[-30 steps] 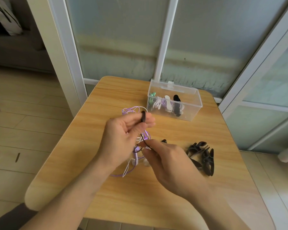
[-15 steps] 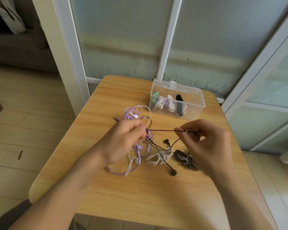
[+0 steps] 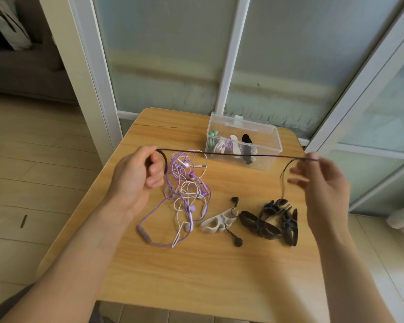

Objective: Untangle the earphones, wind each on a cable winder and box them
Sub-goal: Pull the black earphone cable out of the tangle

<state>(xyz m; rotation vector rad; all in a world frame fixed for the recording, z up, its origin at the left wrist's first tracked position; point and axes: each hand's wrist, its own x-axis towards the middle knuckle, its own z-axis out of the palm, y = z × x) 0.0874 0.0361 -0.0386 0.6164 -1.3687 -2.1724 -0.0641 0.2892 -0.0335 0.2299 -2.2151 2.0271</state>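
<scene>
A black earphone cable (image 3: 231, 154) is stretched taut above the table between my two hands. My left hand (image 3: 138, 173) grips one end with curled fingers. My right hand (image 3: 322, 180) pinches the cable at the other side, and the rest hangs down to two black earbuds (image 3: 238, 241) on the table. A tangle of purple and white earphones (image 3: 187, 190) lies beside my left hand. A white cable winder (image 3: 217, 221) and several black winders (image 3: 273, 220) lie in front. The clear plastic box (image 3: 269, 145) at the back holds wound earphones.
The small wooden table (image 3: 196, 276) has rounded corners and stands against frosted glass door panels. Tiled floor drops away on the left and right. The front half of the table holds only my forearms.
My hands have moved far apart, drawing the black cable out straight. The right hand went up and right, the left hand went left, away from the purple tangle.
</scene>
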